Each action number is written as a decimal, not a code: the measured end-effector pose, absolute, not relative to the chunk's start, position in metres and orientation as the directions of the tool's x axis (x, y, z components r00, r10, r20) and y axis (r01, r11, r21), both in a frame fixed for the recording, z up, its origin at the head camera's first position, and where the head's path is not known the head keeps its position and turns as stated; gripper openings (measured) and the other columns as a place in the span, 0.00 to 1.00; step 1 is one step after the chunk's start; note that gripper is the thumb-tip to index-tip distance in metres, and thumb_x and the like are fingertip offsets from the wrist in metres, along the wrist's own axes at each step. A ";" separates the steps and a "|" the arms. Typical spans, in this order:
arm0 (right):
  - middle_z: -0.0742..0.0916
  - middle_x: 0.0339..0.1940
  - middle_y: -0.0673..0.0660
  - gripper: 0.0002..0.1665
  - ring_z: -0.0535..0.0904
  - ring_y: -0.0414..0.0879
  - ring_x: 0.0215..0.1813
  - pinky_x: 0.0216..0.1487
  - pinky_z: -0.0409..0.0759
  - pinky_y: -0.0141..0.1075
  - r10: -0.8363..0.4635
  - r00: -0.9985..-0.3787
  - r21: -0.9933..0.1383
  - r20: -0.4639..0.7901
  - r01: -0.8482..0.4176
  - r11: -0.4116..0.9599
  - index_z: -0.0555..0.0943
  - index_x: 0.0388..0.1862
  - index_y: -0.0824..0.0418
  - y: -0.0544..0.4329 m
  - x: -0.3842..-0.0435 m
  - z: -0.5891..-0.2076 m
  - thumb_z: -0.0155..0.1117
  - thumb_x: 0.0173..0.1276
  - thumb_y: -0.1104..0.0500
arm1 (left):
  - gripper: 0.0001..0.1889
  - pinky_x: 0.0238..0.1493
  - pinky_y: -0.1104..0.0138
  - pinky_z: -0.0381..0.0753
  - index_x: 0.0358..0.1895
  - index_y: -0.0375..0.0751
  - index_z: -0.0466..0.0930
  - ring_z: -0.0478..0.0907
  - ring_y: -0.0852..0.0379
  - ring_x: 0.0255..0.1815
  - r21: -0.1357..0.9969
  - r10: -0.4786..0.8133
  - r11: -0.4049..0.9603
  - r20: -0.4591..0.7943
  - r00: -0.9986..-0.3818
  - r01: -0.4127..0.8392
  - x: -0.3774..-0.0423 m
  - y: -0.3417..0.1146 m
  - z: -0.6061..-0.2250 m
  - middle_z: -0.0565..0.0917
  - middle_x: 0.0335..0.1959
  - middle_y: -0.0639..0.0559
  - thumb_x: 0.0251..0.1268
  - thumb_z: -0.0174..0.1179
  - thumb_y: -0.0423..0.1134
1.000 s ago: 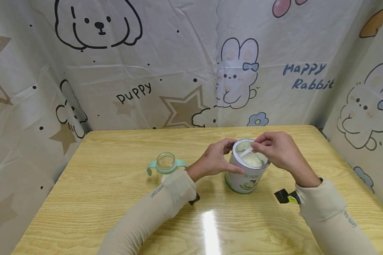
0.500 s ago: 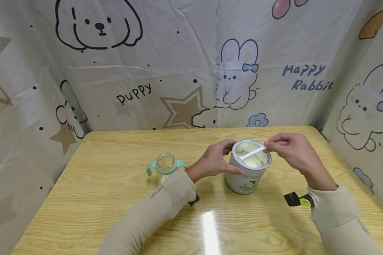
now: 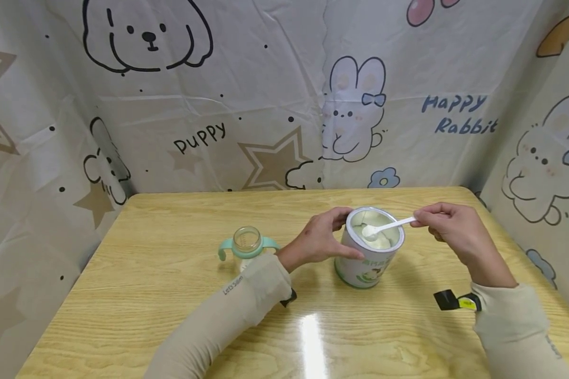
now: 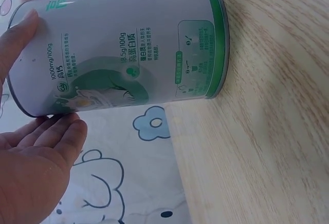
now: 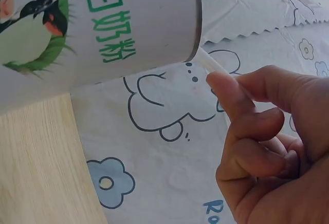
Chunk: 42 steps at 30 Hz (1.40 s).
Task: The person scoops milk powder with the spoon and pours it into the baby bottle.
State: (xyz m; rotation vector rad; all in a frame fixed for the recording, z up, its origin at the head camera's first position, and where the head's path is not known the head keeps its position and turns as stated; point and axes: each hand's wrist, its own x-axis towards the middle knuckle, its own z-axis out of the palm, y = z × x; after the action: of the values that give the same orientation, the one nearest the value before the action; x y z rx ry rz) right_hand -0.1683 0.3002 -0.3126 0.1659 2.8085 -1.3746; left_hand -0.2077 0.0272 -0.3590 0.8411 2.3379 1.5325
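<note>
An opened milk powder can [image 3: 366, 266], white with a green base band, stands on the table right of centre in the head view. My left hand [image 3: 316, 239] grips its left side, thumb toward the front and fingers toward the back. In the left wrist view the can [image 4: 123, 49] lies between that thumb and fingers [image 4: 56, 131]. My right hand [image 3: 460, 234] pinches the handle end of a white scoop [image 3: 393, 225]. The scoop's bowl, heaped with pale powder, is over the can's mouth. In the right wrist view the can wall hides the bowl; only the handle [image 5: 208, 62] shows.
A baby bottle [image 3: 247, 246] with mint green handles and no lid stands left of the can, partly hidden by my left sleeve [image 3: 265, 279]. The wood-grain table [image 3: 170, 221] meets a printed cloth backdrop [image 3: 265, 105] at the back and sides.
My right hand has moved to the right and drawn the scoop up, so its powder-filled bowl now shows near the can's rim. The left hand and can have hardly moved.
</note>
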 end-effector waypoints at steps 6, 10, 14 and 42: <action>0.87 0.29 0.37 0.24 0.72 0.40 0.31 0.31 0.75 0.31 0.080 -0.996 -0.817 -0.039 0.078 0.572 0.80 0.51 0.69 0.302 -0.170 -0.315 0.62 0.75 0.47 | 0.48 0.66 0.69 0.72 0.71 0.40 0.67 0.70 0.57 0.69 0.904 0.568 0.282 0.112 -0.816 0.320 -0.207 0.027 -0.359 0.73 0.69 0.48 0.43 0.82 0.36; 0.87 0.29 0.38 0.22 0.72 0.39 0.30 0.30 0.75 0.31 0.077 -0.996 -0.829 -0.035 0.072 0.555 0.80 0.49 0.68 0.303 -0.172 -0.316 0.62 0.75 0.49 | 0.49 0.66 0.72 0.70 0.72 0.39 0.66 0.69 0.57 0.70 0.898 0.569 0.296 0.107 -0.815 0.325 -0.206 0.025 -0.359 0.72 0.70 0.48 0.44 0.82 0.38; 0.87 0.29 0.38 0.21 0.72 0.39 0.30 0.30 0.75 0.30 0.078 -0.996 -0.831 -0.033 0.071 0.552 0.80 0.49 0.68 0.302 -0.173 -0.316 0.61 0.75 0.49 | 0.50 0.67 0.72 0.69 0.73 0.38 0.65 0.68 0.56 0.71 0.892 0.568 0.316 0.095 -0.817 0.324 -0.207 0.021 -0.357 0.70 0.72 0.47 0.43 0.82 0.40; 0.87 0.28 0.38 0.06 0.71 0.38 0.28 0.28 0.72 0.28 0.056 -0.997 -0.900 0.054 -0.024 0.435 0.84 0.37 0.50 0.291 -0.179 -0.293 0.63 0.75 0.53 | 0.49 0.69 0.66 0.70 0.73 0.40 0.65 0.67 0.55 0.72 0.927 0.546 0.302 0.024 -0.838 0.223 -0.207 -0.019 -0.338 0.70 0.72 0.48 0.45 0.82 0.37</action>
State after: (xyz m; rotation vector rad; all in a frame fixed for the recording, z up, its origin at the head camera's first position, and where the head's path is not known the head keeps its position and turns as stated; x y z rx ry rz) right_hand -0.1786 0.2907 -0.2935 0.0307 2.7242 -1.7110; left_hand -0.2070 -0.0190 -0.3382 0.6964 2.2774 1.5485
